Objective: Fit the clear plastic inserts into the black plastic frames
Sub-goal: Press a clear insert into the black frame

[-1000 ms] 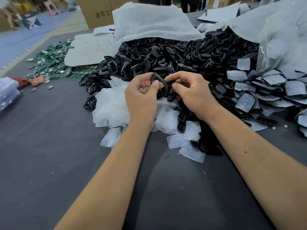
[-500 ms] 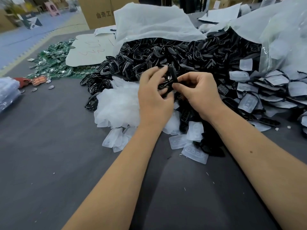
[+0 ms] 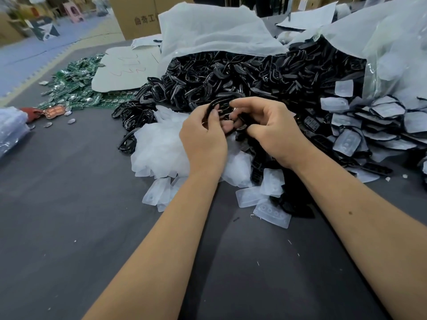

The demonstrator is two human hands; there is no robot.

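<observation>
Above the near edge of the pile, mid-bench: one black frame (image 3: 221,105) held between both hands, left hand (image 3: 203,139) pinching its left rim, right hand (image 3: 272,132) curled round the right end, fingertips meeting over the opening. Cannot tell whether a clear insert already sits inside it, fingers cover the middle. Looks like mid-fit on this piece, judging by grip only. To the right on the bench: stack of finished frames with inserts (image 3: 381,121), black rim round a cloudy panel, a fair number done. Behind the hands: large heap of empty black frames (image 3: 254,75) spilling from an open plastic bag (image 3: 215,31), far more than the finished stack, so bulk of the job left. Under and left of the hands: mound of loose clear inserts (image 3: 161,146), more scattered toward the near side (image 3: 272,213). Frame itself: glossy black, thin rounded loop, roughly oval, open centre. Inserts: translucent milky, soft-looking, flat trapezoid with small raised round bumps. Off to far left: green circuit boards (image 3: 76,82), not part of this step. Bench (image 3: 69,227): dark grey mat, a few specks of debris
</observation>
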